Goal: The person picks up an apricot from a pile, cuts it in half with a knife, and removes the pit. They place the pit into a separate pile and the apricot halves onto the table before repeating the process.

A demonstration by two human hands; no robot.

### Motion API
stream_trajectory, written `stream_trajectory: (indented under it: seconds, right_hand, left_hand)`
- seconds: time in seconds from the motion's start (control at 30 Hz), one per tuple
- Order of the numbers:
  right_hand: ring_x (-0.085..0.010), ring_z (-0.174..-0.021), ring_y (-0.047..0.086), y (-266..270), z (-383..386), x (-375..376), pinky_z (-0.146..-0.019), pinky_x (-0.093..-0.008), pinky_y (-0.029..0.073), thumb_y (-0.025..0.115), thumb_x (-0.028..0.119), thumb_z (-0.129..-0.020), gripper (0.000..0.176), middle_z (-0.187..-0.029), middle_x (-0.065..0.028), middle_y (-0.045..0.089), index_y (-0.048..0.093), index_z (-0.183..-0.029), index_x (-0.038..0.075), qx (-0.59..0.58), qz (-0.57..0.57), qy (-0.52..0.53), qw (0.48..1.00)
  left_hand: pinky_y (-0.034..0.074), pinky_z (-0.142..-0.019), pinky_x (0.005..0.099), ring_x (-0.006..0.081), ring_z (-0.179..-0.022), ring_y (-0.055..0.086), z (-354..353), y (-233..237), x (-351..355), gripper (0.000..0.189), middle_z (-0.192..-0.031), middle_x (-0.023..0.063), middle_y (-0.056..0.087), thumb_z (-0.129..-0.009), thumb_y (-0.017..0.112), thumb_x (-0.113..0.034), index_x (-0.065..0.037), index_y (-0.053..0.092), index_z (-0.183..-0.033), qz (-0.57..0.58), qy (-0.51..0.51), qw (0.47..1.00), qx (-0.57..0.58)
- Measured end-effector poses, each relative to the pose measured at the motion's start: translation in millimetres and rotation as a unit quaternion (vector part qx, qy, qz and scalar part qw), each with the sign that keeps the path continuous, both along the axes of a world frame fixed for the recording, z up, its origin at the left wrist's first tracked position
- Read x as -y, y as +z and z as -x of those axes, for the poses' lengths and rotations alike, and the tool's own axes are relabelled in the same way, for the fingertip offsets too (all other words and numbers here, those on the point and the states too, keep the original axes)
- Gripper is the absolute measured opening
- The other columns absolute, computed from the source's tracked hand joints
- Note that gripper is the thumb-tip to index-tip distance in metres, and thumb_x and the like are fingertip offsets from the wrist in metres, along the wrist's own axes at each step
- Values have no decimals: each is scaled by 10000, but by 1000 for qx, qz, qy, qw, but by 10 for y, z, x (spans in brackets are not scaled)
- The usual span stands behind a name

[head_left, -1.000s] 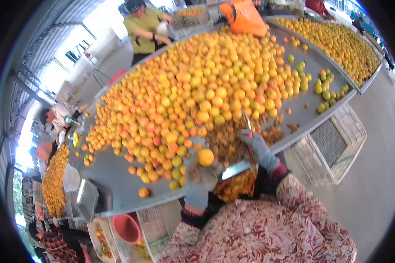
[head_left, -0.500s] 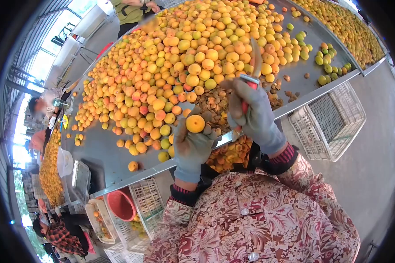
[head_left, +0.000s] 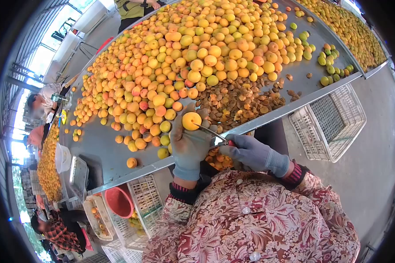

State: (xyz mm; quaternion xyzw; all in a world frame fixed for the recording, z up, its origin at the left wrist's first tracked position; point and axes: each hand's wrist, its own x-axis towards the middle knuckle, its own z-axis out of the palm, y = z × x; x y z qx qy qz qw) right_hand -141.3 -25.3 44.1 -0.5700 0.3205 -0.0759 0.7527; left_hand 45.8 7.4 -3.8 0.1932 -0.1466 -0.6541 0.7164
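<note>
A yellow-orange apricot point(head_left: 191, 120) sits in the fingers of my gloved left hand point(head_left: 189, 151), just over the table's front edge. My right hand point(head_left: 254, 153), also gloved, is closed around the red handle of a knife point(head_left: 211, 132). The blade points left and its tip meets the lower right side of the apricot. Behind my hands lies a brown heap of apricot pits point(head_left: 239, 101) with scraps of flesh. Cut apricots point(head_left: 218, 160) show below the edge, partly covered by my hands.
A large mound of apricots point(head_left: 162, 74) covers much of the metal table point(head_left: 114, 168). Greener fruit point(head_left: 333, 65) lies at the right corner. A white crate point(head_left: 331, 122) stands at right; a red bucket point(head_left: 119, 202) and more crates stand lower left. Other people are around the tables.
My right hand has come down from above the pits, and the knife has swung from pointing up to touching the apricot. My left hand still holds the apricot, slightly higher.
</note>
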Motion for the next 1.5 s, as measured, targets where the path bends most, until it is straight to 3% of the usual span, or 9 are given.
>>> stream_trajectory:
  seconds: [0.17, 0.23, 0.37, 0.53, 0.9, 0.97, 1.1, 1.2, 1.5]
  right_hand:
    - [-147, -585, 550, -145, -34, -4, -559, -293, 448, 520, 306, -902, 304, -669, -67, 515, 519, -964, 8, -60, 158, -3, 986]
    - [-201, -607, 565, -89, -14, -16, -578, -320, 448, 516, 307, -897, 307, -679, -105, 532, 515, -953, 5, -96, 218, 10, 971]
    - [-326, -690, 578, -34, -21, -23, -638, -374, 444, 504, 327, -888, 337, -730, -192, 566, 502, -924, -9, -170, 267, 52, 947]
    - [-151, -531, 494, -299, -107, -83, -515, -316, 405, 501, 336, -904, 323, -589, -59, 480, 497, -948, 15, -143, 222, 3, 964]
    - [-141, -573, 467, -425, -145, -44, -535, -319, 400, 506, 343, -899, 338, -626, -69, 488, 511, -888, 5, -121, 188, -25, 974]
    - [-379, -727, 565, -423, -191, -33, -647, -406, 439, 479, 352, -886, 381, -761, -217, 574, 494, -907, -28, -174, 199, -29, 964]
    - [-430, -706, 551, -691, -168, -46, -611, -448, 436, 471, 329, -882, 356, -730, -244, 568, 500, -906, -26, -87, 282, -58, 954]
    - [-153, -497, 533, -255, -136, -10, -466, -310, 471, 519, 344, -890, 346, -623, -77, 533, 473, -878, 1, -137, 140, -60, 979]
    - [-152, -515, 547, -340, -141, -52, -468, -296, 458, 480, 249, -906, 247, -650, -63, 542, 448, -931, 5, -118, 59, -78, 988]
  left_hand:
    - [437, -849, 420, 246, -938, 548, 13, -78, -3, 497, -1117, 115, 553, -928, 363, -395, -15, 428, -1241, -36, 51, 998, 29]
    - [440, -847, 395, 242, -934, 549, 94, 44, -70, 476, -1119, 125, 545, -930, 373, -359, 4, 431, -1233, -4, 125, 840, 528]
    - [441, -833, 378, 228, -929, 545, 22, -124, -35, 467, -1095, 125, 554, -930, 383, -340, 11, 429, -1235, -6, 118, 873, 473]
    - [477, -767, 374, 198, -892, 574, 113, -271, 55, 312, -1074, 82, 564, -955, 380, -283, -35, 481, -1114, -28, 9, 999, -18]
    - [461, -809, 435, 254, -911, 585, 222, -185, 47, 467, -1024, 100, 600, -925, 364, -461, -61, 519, -1111, -36, -79, 996, -21]
    - [460, -813, 439, 261, -903, 588, 310, -190, 74, 483, -1003, 105, 608, -919, 368, -480, -67, 520, -1120, 2, -98, 993, -66]
    - [442, -863, 399, 235, -926, 567, 182, -469, 86, 429, -1044, 96, 582, -939, 354, -447, -89, 505, -1121, -35, -59, 997, -29]
    - [439, -887, 394, 248, -987, 538, 85, -578, 107, 349, -1097, 100, 548, -944, 409, -345, -52, 473, -1122, -15, -2, 980, 198]
    - [495, -769, 370, 225, -837, 581, 290, -201, 84, 386, -872, 93, 594, -919, 437, -413, -55, 515, -1043, -112, -36, 992, 47]
